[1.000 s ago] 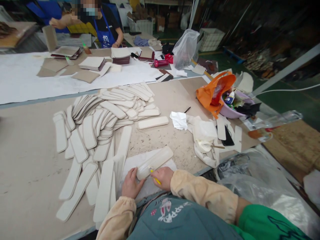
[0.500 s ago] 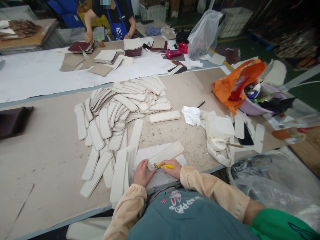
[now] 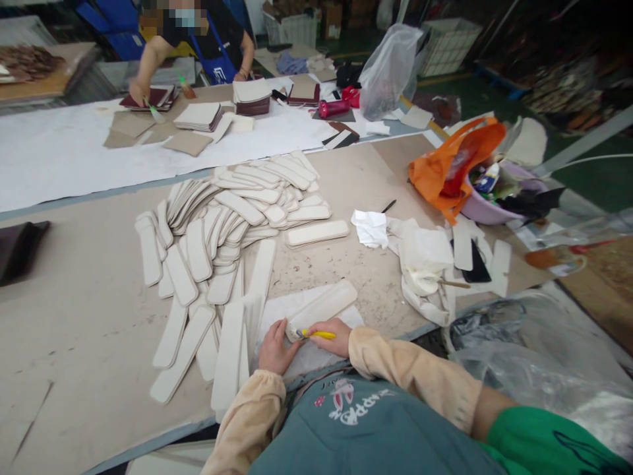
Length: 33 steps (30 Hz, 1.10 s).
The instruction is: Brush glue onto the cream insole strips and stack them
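Observation:
A long pale strip [image 3: 324, 305] with rounded ends lies slantwise on a white sheet [image 3: 349, 319] near the table's front edge. My left hand [image 3: 277, 348] holds its near end, fingers on one side and thumb on the other. In my right hand [image 3: 339, 338] is a small brush with a yellow handle [image 3: 322, 334], gripped between thumb and fingers. The brush's head is down at the strip's near end, close to my left thumb. Just left of the sheet, a large heap of similar pale strips [image 3: 200, 247] spreads over the table.
A crumpled white cloth and tub [image 3: 428, 257], with a stick [image 3: 453, 284] across it, stand to the right. Beyond are an orange bag [image 3: 440, 175] and a lilac basin [image 3: 487, 208]. Across the table, a co-worker's hand [image 3: 140, 91] is beside maroon pieces [image 3: 157, 99].
The whole view has shifted slightly, so things appear farther left. My hands stay at the strip's near end, the brush slightly moved. The co-worker's hand has gone to a green-tipped bottle.

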Motion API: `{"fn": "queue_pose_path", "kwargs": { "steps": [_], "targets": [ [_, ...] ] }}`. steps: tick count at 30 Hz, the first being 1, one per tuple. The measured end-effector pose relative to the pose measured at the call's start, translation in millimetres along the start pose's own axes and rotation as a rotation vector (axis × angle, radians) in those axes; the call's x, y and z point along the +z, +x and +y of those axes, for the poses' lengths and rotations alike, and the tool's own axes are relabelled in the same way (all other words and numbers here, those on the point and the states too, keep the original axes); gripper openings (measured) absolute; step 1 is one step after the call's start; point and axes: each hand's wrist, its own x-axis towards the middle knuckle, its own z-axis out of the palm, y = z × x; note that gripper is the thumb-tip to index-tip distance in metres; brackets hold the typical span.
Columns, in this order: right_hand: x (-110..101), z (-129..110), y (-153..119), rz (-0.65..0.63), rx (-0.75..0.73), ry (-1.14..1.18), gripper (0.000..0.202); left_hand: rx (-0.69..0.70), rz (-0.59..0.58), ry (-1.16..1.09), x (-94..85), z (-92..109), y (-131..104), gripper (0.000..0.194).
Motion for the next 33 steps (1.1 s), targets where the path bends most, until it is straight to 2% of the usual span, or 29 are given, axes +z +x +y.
{"fn": "queue_pose_path", "kwargs": {
  "steps": [2,5,12,15,17,20,24,26,28,30,33],
  "targets": [
    [-2.9,4.5,-0.5,0.020,0.020,-0.024,0.023,0.003,-0.003,0.004,-0.6,0.3,-0.1,0.064],
    [-19.5,12.6,-6.8,0.068,0.044,-0.078,0.022,-0.003,-0.014,0.019,-2.0,1.5,-0.1,0.062],
    [-81.8,28.3,-28.4,0.273,0.170,-0.228,0.024,-0.009,-0.031,0.044,-2.6,1.0,2.0,0.058],
    [-103.9,26.1,-36.5,0.322,0.148,-0.373,0.024,-0.013,-0.047,0.061,-2.2,0.7,2.2,0.059],
    [-111.3,21.8,-39.5,0.322,0.088,-0.485,0.025,-0.015,-0.055,0.069,-1.9,0.6,2.1,0.060],
    [-108.8,14.6,-37.6,0.278,0.040,-0.702,0.028,-0.013,-0.047,0.072,-1.1,0.0,2.0,0.059],
    [-83.4,4.7,-27.7,0.072,0.168,-1.002,0.025,0.003,-0.029,0.049,0.1,-1.8,1.9,0.059],
    [-65.7,-1.2,-24.3,-0.021,0.164,-1.041,0.020,0.010,-0.029,0.036,0.6,-2.6,1.9,0.059],
    [-49.6,-6.3,-23.8,-0.092,0.069,-1.008,0.018,0.012,-0.037,0.034,0.8,-2.9,2.0,0.059],
    [-39.3,-8.7,-25.9,-0.105,-0.059,-0.945,0.019,0.007,-0.040,0.036,0.5,-2.5,2.1,0.059],
    [-39.7,-4.1,-31.9,0.025,-0.135,-0.882,0.023,-0.005,-0.044,0.029,-0.7,-1.1,2.1,0.060]
  ]
}}
